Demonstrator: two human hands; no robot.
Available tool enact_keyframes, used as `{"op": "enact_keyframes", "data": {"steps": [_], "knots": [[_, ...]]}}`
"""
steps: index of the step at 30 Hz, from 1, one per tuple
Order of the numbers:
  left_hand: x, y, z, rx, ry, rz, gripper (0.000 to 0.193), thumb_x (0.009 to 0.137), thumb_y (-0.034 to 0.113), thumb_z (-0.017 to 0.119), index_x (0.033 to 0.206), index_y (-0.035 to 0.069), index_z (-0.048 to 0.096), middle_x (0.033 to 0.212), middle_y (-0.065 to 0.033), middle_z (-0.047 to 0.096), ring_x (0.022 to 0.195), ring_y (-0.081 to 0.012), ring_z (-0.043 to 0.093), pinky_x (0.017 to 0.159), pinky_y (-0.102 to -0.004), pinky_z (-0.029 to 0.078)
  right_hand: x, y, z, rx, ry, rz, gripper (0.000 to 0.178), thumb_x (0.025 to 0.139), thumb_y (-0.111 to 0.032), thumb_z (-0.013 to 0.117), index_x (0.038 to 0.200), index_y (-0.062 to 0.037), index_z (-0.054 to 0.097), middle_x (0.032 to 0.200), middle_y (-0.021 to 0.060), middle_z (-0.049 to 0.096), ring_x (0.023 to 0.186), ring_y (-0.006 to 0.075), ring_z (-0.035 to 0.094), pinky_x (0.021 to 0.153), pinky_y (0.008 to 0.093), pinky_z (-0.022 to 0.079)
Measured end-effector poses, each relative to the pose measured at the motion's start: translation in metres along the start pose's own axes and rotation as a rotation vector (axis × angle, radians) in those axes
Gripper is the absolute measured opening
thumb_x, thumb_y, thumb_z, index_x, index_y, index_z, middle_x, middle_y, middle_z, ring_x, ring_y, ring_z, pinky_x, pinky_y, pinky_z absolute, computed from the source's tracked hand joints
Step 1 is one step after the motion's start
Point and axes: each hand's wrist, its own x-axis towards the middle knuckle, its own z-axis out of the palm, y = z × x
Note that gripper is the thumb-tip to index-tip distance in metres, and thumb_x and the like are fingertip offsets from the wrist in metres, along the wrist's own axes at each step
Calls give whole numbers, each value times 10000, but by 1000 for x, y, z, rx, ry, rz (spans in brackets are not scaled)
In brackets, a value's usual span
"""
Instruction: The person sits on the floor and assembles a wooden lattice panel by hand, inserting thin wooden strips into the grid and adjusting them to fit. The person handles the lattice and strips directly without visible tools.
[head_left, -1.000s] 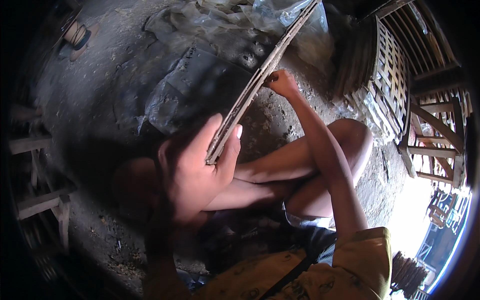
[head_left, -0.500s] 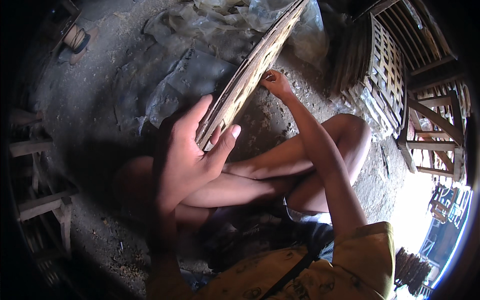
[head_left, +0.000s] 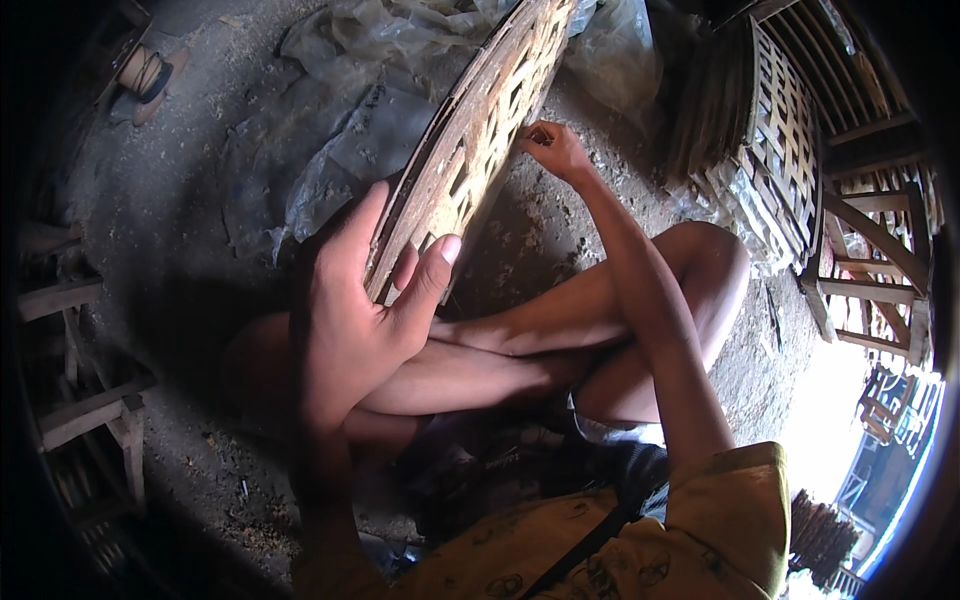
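Note:
A woven bamboo panel [head_left: 462, 178] with a wooden border stands tilted on edge in front of me, slanting from lower left to upper right. My left hand [head_left: 360, 315] grips its near end, the thumb on the lattice face and the other fingers around the far side. At the panel's right edge, the fingers of my right hand [head_left: 556, 152] are curled and pinched together. What they hold is too small to make out. My crossed legs [head_left: 500, 335] lie below the panel.
Crumpled clear plastic sheeting [head_left: 345, 165] lies on the dirt floor ahead. A stack of similar woven panels [head_left: 785, 120] leans at the right, beside a wooden frame [head_left: 870, 285]. A spool of cord [head_left: 145, 75] sits far left, with a wooden stool [head_left: 95, 415] nearer.
The panel has turned so that more of its lattice face shows, and its near end has shifted slightly left with my left hand. My right hand has moved slightly up.

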Motion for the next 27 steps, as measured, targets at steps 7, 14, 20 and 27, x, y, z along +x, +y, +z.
{"op": "enact_keyframes", "data": {"steps": [7,14,20,27], "knots": [[0,-9,-5,-3,-23,-6,379,950,165,742,1191,-104,628,951,-157,726,868,-135,658,777,-303,534,3,-19,-4,-203,-88,75,310,782,-326,762,949,-65,761,862,158,752,780,286,724,765,401,566],[-6,-3,2,165,8,59,542,931,203,784,1287,-149,576,1046,-218,719,931,-201,696,830,-334,556,-3,-14,-4,-159,-42,107,227,791,-274,751,880,-66,779,788,125,752,741,232,730,751,378,579],[-6,-3,1,105,35,0,526,938,218,779,1266,-149,594,1023,-219,722,914,-200,696,824,-329,554,-12,-42,-18,-97,-144,145,215,831,-221,762,875,-11,778,779,89,773,686,163,757,731,303,601],[0,6,2,147,-43,-48,502,947,229,772,1244,-139,604,971,-190,724,877,-183,686,788,-320,555,-18,-34,-2,-506,15,19,222,783,-158,713,944,-9,749,915,255,732,877,391,733,830,465,586]]}}
